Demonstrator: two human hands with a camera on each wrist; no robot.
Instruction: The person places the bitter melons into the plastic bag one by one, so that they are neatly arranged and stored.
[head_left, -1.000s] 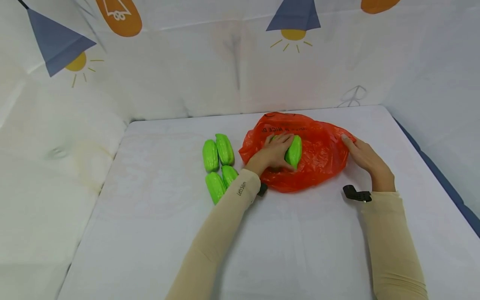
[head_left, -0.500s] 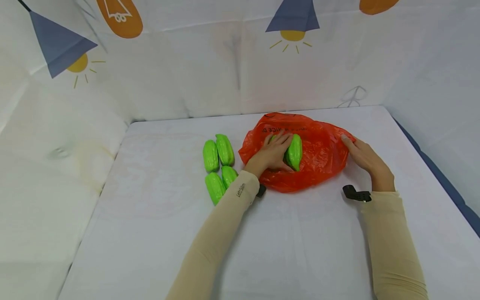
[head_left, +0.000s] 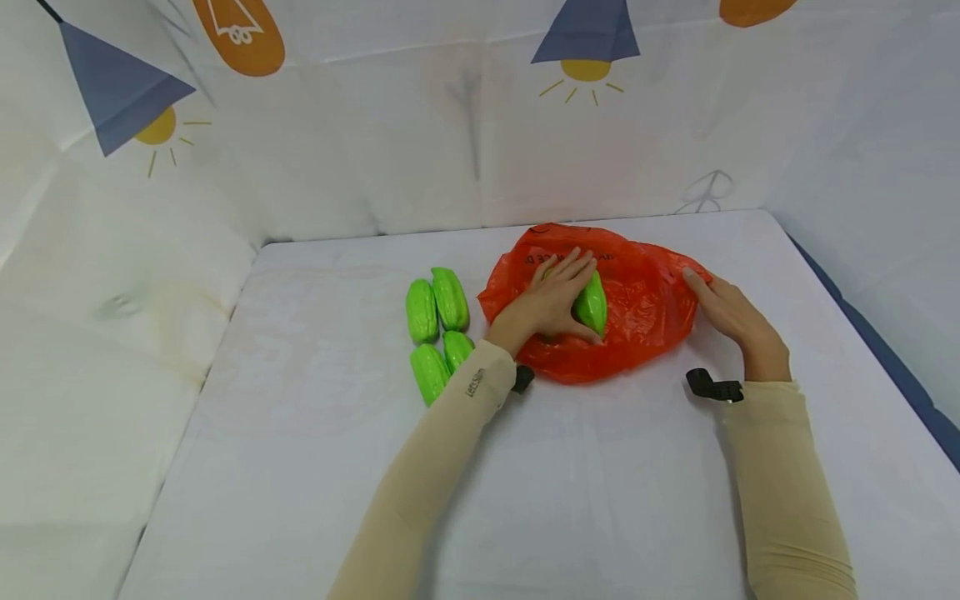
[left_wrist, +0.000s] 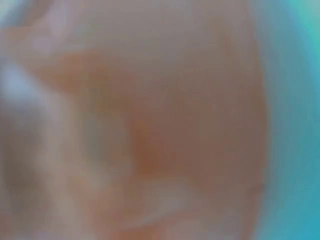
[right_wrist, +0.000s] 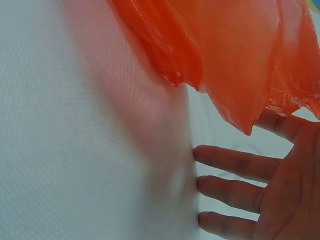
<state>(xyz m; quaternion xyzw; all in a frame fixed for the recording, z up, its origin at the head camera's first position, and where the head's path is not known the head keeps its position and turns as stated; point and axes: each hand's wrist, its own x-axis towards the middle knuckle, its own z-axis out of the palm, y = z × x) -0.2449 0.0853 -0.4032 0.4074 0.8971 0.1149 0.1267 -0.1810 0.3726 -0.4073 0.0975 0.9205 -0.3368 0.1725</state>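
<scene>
In the head view, my left hand (head_left: 551, 304) lies over the red plastic bag (head_left: 645, 308), its fingers spread and fairly straight. Between its thumb and index finger shows a bright green, ridged, gourd-like vegetable (head_left: 592, 305), resting on the bag; a bit of green also peeks out near the fingertips. My right hand (head_left: 731, 321) pinches the bag's right edge with thumb and index finger. In the right wrist view, the other fingers of that hand (right_wrist: 295, 185) extend straight beside the hanging bag edge (right_wrist: 240, 75). The left wrist view is too blurred to read.
Left of the bag, several more green ridged vegetables (head_left: 422, 312) lie grouped on the white table (head_left: 300, 400), partly behind my left sleeve (head_left: 420, 475). A white cloth wall (head_left: 405, 142) with printed lamps rises behind the table.
My left hand's fingers have straightened and reached slightly farther up over the bag. The green vegetable beside its thumb has shifted a little to the right. The right hand has not moved.
</scene>
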